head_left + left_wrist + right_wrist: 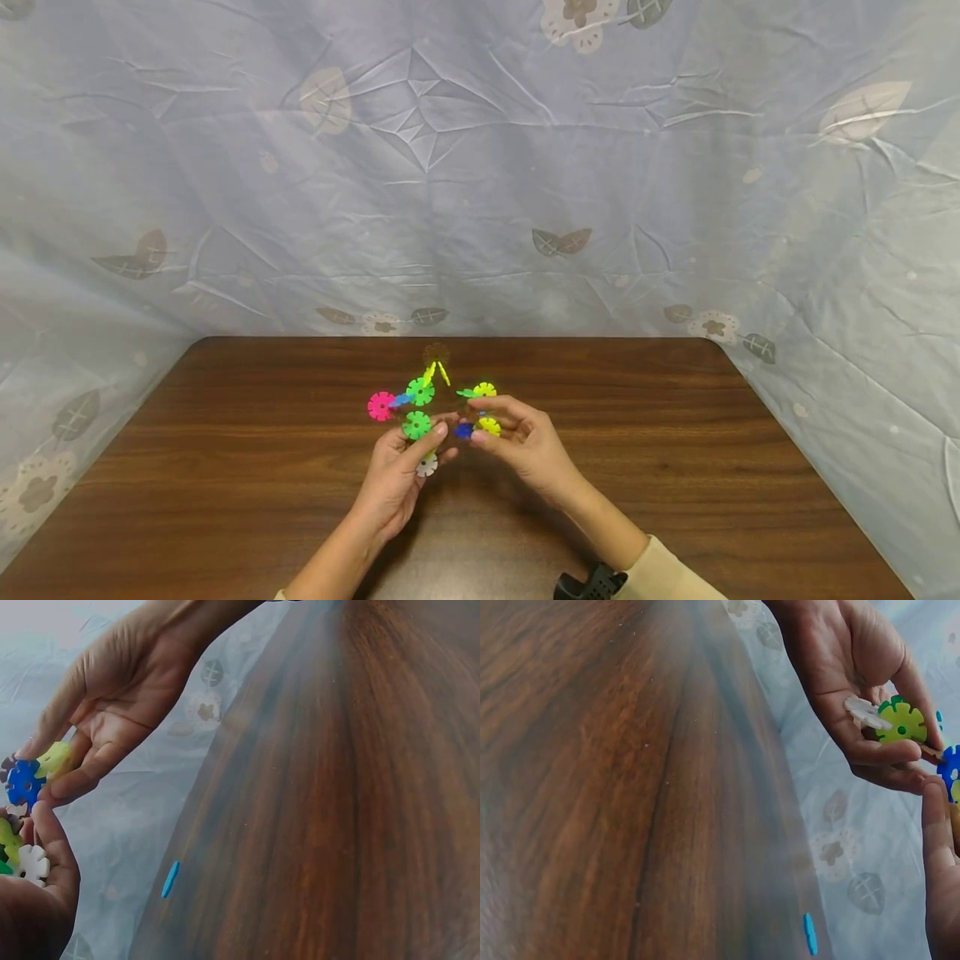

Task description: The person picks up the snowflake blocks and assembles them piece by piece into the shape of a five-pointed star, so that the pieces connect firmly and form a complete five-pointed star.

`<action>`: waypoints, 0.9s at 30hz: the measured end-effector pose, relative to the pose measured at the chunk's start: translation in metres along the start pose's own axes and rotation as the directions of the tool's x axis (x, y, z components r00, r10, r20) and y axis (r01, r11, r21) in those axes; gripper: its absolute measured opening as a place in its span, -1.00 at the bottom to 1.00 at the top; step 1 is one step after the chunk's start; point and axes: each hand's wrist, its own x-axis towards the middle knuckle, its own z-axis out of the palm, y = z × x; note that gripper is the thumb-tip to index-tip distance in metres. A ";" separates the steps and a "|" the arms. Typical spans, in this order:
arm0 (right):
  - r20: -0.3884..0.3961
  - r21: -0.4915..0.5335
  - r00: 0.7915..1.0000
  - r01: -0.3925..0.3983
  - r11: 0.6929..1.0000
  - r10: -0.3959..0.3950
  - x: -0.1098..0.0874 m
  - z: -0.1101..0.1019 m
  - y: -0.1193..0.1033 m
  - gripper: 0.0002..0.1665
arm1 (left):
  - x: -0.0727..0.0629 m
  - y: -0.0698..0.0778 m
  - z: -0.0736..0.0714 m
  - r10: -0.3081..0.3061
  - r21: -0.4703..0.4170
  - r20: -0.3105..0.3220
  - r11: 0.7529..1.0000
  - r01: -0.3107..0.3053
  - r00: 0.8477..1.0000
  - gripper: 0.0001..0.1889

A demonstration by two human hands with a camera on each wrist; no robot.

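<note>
Notched plastic snowflake discs are linked in a chain that spans both hands. My left hand (396, 475) grips its near-left part, the thumb against a green disc (417, 425). A white disc (427, 464) sticks out below, beside a yellow-green disc (901, 724). My right hand (536, 450) pinches the right part between thumb and fingers, around a yellow disc (489, 426) and a dark blue disc (25, 782). Another yellow disc (485, 389) shows above those fingers. Fingertips of both hands meet close together; the joint between them is partly hidden.
Beyond the left hand stretch a pink disc (381, 406), another green disc (420, 391) and a brown disc (436, 353). A light blue piece (171, 879) appears edge-on against the wooden table (247, 467). Patterned cloth (480, 183) hangs around the table.
</note>
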 end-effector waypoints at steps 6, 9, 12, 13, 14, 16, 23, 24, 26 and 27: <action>-0.011 0.002 1.000 0.015 1.000 -0.015 -0.001 0.003 -0.002 -0.49 | -0.001 -0.002 0.001 0.002 -0.008 0.004 1.000 -0.002 1.000 -0.86; -0.027 0.025 0.999 0.040 0.999 -0.040 -0.002 0.005 0.000 -0.48 | 0.000 -0.003 0.001 0.005 -0.004 0.001 1.000 -0.005 1.000 -0.86; -0.041 0.035 0.998 0.056 0.998 -0.055 -0.001 0.007 0.003 -0.47 | 0.000 -0.003 0.000 0.002 -0.002 -0.001 1.000 -0.002 1.000 -0.86; -0.041 0.036 0.997 0.060 0.998 -0.058 -0.001 0.008 0.003 -0.46 | 0.000 -0.002 0.000 -0.001 -0.006 -0.003 1.000 0.001 1.000 -0.86; -0.037 0.032 0.997 0.066 0.997 -0.065 -0.001 0.008 0.002 -0.45 | 0.000 -0.002 0.000 -0.004 -0.011 -0.004 1.000 0.004 1.000 -0.87; -0.020 0.025 0.996 0.083 0.996 -0.082 0.000 0.009 0.002 -0.40 | 0.000 -0.001 -0.001 -0.008 -0.022 -0.010 1.000 0.008 1.000 -0.87; -0.087 -0.095 0.995 0.041 0.995 -0.050 0.005 0.001 -0.006 -0.47 | 0.000 0.004 -0.004 -0.005 -0.035 0.006 0.999 0.005 1.000 -0.82; -0.117 -0.108 0.993 -0.009 0.994 -0.004 0.005 -0.002 -0.008 -0.50 | 0.000 0.004 -0.005 -0.003 -0.031 0.014 1.000 0.003 1.000 -0.81; -0.158 -0.112 0.981 -0.129 0.985 0.111 0.006 -0.006 -0.010 -0.52 | 0.000 0.004 -0.005 -0.005 -0.020 0.037 1.000 0.006 0.999 -0.80; -0.161 -0.098 0.972 -0.187 0.977 0.170 0.006 -0.008 -0.010 -0.50 | 0.000 0.004 -0.005 -0.007 -0.015 0.052 1.000 0.008 0.999 -0.79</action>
